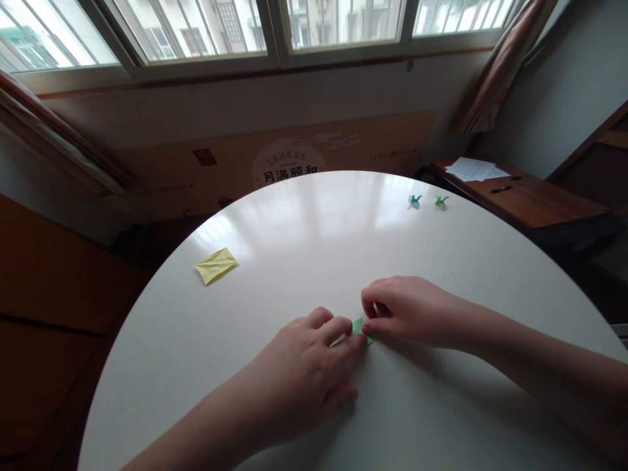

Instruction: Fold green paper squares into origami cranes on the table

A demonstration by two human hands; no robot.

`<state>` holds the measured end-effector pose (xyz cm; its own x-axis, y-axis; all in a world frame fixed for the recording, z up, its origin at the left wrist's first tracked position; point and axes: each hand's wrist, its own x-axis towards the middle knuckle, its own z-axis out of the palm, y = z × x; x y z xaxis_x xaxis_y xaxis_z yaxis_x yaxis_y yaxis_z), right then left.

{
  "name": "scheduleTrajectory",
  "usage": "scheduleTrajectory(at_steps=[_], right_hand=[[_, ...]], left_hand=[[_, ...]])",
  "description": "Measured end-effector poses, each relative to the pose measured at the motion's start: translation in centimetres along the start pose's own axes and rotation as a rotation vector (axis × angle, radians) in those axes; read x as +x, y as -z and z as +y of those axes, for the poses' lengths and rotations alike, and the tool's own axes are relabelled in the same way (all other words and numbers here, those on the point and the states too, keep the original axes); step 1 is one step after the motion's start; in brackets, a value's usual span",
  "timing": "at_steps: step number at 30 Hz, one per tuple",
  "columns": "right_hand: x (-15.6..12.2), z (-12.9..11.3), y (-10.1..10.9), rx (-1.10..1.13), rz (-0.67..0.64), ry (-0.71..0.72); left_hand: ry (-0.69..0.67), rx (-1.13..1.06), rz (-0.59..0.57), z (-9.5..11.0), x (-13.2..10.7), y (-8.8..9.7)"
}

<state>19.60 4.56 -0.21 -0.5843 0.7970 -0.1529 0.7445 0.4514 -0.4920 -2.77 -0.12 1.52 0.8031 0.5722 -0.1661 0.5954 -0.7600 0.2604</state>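
Note:
A small folded piece of green paper (358,324) lies on the white round table (275,248) between my hands, mostly covered by fingers. My left hand (314,360) holds it from the left, with the fingertips bent down onto it. On the other side, my right hand (402,311) has its fingers curled and its thumb tip on the paper's right edge. How the fingertips grip beneath the paper is hidden.
A creased yellow paper sheet (216,265) lies at the left of the table. Near the far right edge stand a blue-green paper crane (415,201) and a green paper crane (441,202). Behind them, white papers (473,169) rest on a brown wooden desk (534,196).

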Motion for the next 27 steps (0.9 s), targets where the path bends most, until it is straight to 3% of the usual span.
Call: scheduleTrajectory(at_steps=[11, 23, 27], right_hand=[[0.0, -0.2, 0.1, -0.006, -0.001, -0.015], [-0.2, -0.3, 0.3, 0.001, 0.0, -0.018], [-0.2, -0.2, 0.3, -0.012, 0.012, 0.025]], left_hand=[[0.105, -0.161, 0.068, 0.1, 0.3, -0.3], [0.065, -0.192, 0.052, -0.5, -0.8, 0.4], [0.04, -0.18, 0.115, -1.5, -1.1, 0.7]])
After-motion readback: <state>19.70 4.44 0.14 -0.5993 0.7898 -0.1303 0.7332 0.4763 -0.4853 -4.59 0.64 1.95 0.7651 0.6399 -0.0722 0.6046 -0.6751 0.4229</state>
